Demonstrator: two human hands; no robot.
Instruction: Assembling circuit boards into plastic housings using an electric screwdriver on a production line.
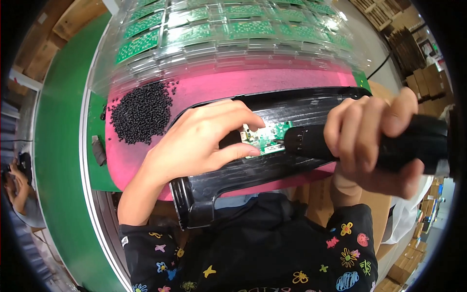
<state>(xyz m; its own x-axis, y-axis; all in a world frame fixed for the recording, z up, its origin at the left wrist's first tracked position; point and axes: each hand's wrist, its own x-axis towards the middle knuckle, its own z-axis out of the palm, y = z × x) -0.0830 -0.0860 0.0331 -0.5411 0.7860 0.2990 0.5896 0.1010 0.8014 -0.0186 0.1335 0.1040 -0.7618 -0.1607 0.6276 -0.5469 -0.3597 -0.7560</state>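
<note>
A green circuit board (273,137) lies in a long black plastic housing (299,109) spread across the table in front of me. The thumb and index finger of my left hand (194,136) close on the board's left end, with the palm over the housing. My right hand (362,134) is wrapped round a thick black power screwdriver (306,142), held nearly level from the right. Its narrow tip reaches the right part of the board; whether a screw sits under it is too small to tell.
A pink mat (219,80) covers the green table. On its left lies a heap of small black screws (141,112), with a dark grey piece (99,152) beside it. Clear plastic trays of green boards (250,29) are stacked at the back. Another person's hand (18,177) shows far left.
</note>
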